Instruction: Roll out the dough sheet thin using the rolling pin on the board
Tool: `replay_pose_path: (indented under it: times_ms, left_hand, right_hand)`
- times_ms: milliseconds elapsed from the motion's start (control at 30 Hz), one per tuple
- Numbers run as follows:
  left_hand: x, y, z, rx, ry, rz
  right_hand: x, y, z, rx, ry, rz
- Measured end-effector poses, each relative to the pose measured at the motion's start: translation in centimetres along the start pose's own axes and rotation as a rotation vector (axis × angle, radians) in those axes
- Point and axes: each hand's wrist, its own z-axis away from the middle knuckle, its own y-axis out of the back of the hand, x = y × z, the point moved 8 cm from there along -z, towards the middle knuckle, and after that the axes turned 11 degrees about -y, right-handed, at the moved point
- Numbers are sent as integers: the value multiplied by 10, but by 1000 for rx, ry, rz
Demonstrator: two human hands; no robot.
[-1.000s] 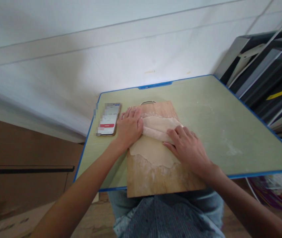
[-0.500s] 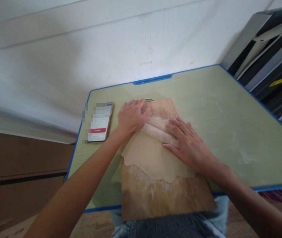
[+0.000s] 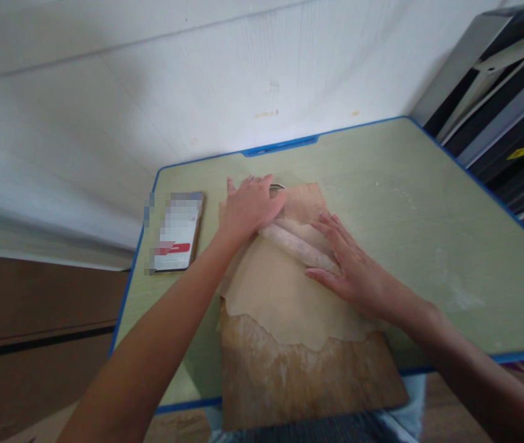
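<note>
A floured rolling pin lies at a slant across a thin sheet of dough. The dough is spread over a wooden board and has a wavy near edge. My left hand rests over the pin's far left end, fingers stretched out and thumb apart, hiding that end. Over its right end lies my right hand, open, with the fingers beyond the pin and the thumb on the near side. Neither hand is wrapped round it.
The board stands on a pale green table with blue edging, its near end jutting past the table edge. A phone lies to the left. A white wall rises behind, and dark stacked items stand at the right. Flour marks the tabletop.
The view has shifted slightly. My left hand's fingers are more spread and its wrist is a little higher. Both hands remain on the rolling pin, which has moved slightly towards me over the dough.
</note>
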Motion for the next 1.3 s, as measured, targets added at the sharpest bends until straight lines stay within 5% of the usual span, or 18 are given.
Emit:
replay_pose_path:
  times_ms: [567, 1300]
  left_hand:
    - [10, 2, -34, 43, 47, 57]
    - [30, -5, -71, 54, -21, 42]
  right_hand:
    - [6, 2, -11, -132, -88, -132]
    - [10, 12, -22, -121, -163, -270]
